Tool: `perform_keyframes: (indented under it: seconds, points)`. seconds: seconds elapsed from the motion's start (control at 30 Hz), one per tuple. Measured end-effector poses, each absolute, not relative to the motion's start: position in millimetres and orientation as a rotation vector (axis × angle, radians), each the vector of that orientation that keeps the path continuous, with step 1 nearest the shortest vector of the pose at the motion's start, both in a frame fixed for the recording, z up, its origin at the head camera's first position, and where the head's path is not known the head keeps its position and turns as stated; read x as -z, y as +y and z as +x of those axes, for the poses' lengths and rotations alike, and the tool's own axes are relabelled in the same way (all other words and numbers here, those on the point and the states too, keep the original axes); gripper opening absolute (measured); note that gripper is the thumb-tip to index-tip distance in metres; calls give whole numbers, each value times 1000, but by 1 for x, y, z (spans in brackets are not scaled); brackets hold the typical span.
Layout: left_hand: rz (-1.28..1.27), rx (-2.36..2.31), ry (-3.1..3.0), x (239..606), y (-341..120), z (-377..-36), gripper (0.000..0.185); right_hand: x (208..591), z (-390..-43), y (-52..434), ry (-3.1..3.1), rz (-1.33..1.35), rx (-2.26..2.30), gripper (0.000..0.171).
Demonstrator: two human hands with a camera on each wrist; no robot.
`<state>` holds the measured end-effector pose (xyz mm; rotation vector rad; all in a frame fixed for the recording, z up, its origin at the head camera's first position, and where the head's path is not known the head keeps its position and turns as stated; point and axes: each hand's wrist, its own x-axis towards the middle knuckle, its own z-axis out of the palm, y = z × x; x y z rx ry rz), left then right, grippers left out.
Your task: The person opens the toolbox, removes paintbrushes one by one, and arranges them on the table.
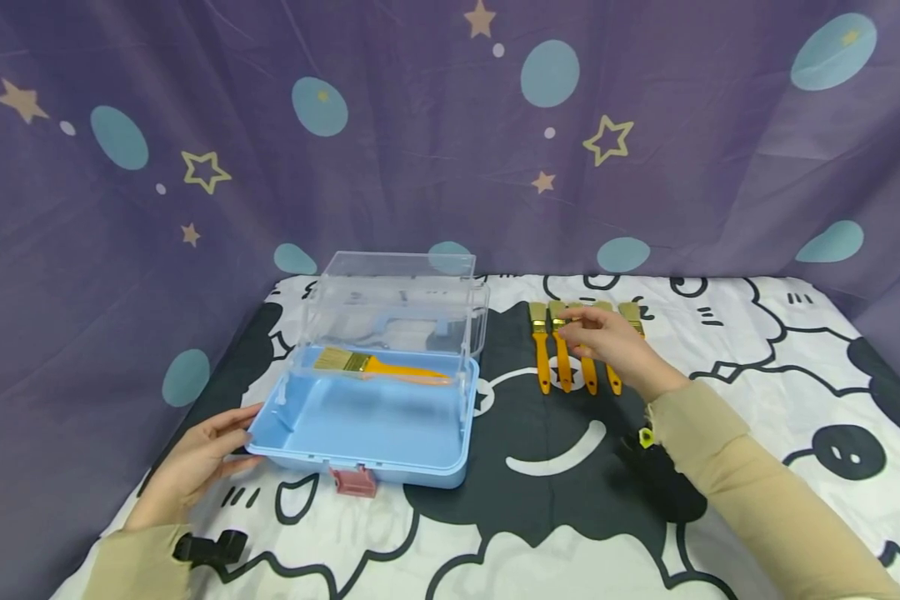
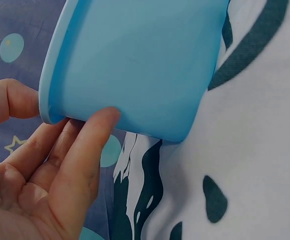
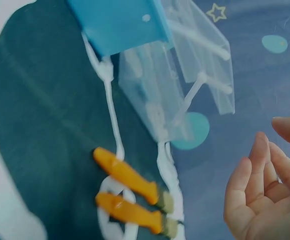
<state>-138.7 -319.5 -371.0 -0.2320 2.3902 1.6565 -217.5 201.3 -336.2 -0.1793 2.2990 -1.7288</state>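
Observation:
A light blue plastic box [image 1: 375, 421] stands with its clear lid [image 1: 393, 312] raised at the back. Inside, near its back wall, lies a paintbrush [image 1: 401, 369] with an orange handle and pale bristles. My left hand [image 1: 206, 450] touches the box's front left corner, fingertips at the rim and outer wall [image 2: 149, 75]. To the box's right, several similar paintbrushes [image 1: 542, 350] lie in a row, bristles away from me. Over that row is my right hand [image 1: 607, 342], hiding some bristle ends. In the right wrist view, its loosely bent fingers [image 3: 259, 155] hold nothing.
A black and white cartoon-patterned cloth [image 1: 532, 517] covers the table. Behind it hangs a purple curtain [image 1: 435, 150] with stars and blue ovals. A reddish latch [image 1: 355, 482] hangs at the box's front.

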Motion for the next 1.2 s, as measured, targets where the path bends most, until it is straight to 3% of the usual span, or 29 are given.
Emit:
perform_keyframes:
  seconds: [1.2]
  points:
    - [-218,-1648,2395,372,-321,-139,62,278,-235,130,2257,-402,1588,41]
